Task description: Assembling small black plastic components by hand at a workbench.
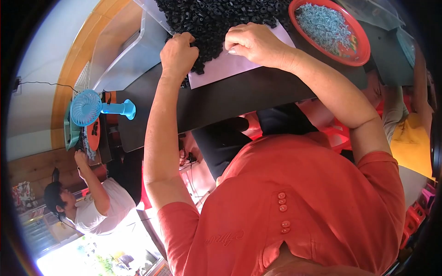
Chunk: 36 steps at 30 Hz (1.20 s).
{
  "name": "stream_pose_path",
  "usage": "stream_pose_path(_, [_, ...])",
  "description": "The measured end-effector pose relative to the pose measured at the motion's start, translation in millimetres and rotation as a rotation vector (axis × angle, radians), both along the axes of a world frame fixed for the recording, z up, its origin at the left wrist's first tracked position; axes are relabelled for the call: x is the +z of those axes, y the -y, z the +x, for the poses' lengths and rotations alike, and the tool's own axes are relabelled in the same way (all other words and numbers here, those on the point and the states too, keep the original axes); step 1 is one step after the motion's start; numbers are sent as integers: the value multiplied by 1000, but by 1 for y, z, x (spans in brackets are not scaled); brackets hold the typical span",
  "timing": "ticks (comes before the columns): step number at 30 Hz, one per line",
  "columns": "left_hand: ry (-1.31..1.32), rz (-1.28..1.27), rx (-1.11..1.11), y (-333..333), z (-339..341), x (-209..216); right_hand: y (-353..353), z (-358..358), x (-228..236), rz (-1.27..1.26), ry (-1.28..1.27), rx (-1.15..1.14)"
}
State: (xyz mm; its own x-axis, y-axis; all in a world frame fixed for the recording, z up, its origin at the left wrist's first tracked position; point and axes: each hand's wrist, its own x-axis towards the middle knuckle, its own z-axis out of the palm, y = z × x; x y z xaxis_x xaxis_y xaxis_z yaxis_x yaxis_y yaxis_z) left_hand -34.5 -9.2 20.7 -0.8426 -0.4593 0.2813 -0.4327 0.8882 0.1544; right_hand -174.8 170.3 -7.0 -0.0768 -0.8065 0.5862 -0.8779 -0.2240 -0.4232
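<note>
Red shirt (299, 202) of the seated person, nearest the camera, with bare forearms reaching from it to a dark table (221, 103). On the table, at the upper middle of the view, lies a broad pile of small black pieces (216, 16). A white sheet (235, 69) lies along the pile's near edge, partly covered by it. The left hand (178, 55) rests at the left edge of the pile, back of the hand upward and fingers curled among the pieces; the fingers hide its grip, and whether it holds one cannot be told. The right hand (258, 43) is above the sheet, beside the pile, its thumb and fingertips brought together in a narrow grip; any piece between them is too small to tell. To the right of the pile stands a round red tray (361, 37) bearing a heap of small pale blue pieces (324, 27). Left of the pile, close to the left hand, is a clear plastic bin (124, 69). Farther left stands a blue fan (86, 108); beyond it a co-worker in a white shirt (103, 207) reaches toward a smaller orange-red tray (93, 138). At the far right, another person's arm (422, 87) appears near yellow cloth (410, 142).
</note>
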Motion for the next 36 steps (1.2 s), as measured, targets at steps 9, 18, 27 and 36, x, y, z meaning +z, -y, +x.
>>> stream_pose_path(9, [-33,85,-73,-4,9,2,-1,1,2,-26,39,-8])
stream_pose_path(18, [-142,346,-73,11,11,-7,-1,0,3,13,90,-4])
stream_pose_path(27, [-699,1201,-61,-48,31,3,-5,3,8,51,209,-7])
stream_pose_path(36, [-746,1360,-16,-97,47,-17,-10,18,19,-20,197,147])
